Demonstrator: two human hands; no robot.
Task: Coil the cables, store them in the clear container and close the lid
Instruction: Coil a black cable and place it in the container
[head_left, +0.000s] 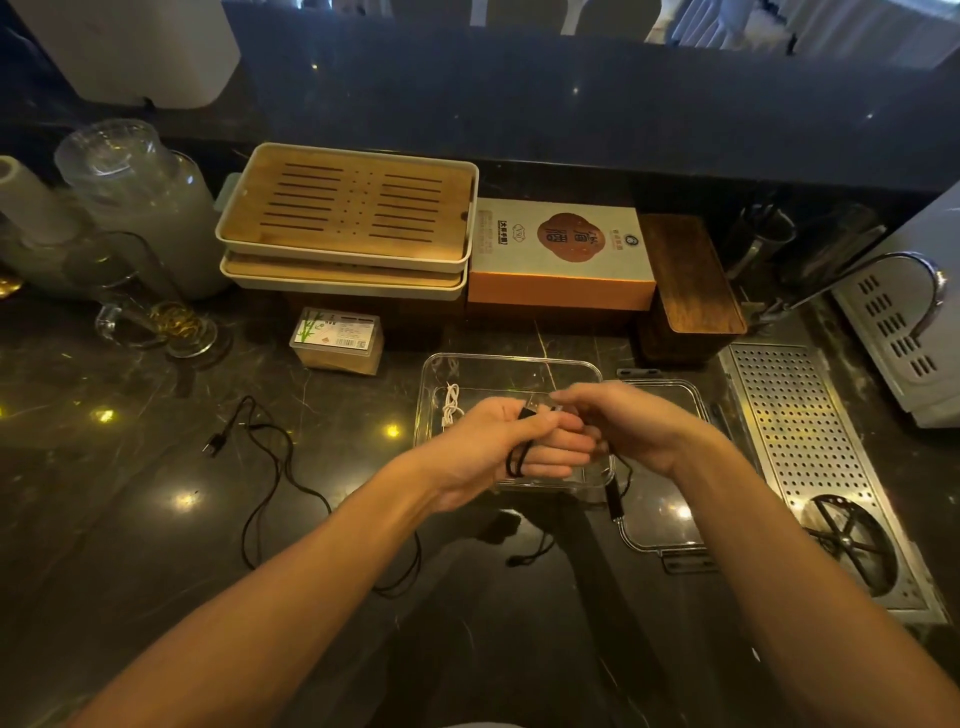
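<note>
Black marble counter (130, 519) bears stacked bamboo trays (348, 208).

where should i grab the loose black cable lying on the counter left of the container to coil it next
Take the loose black cable at its plug end, at the far left, pinching from above. That end lies free and flat on the counter, so the slack trails behind for winding. This is a judgement.
</note>
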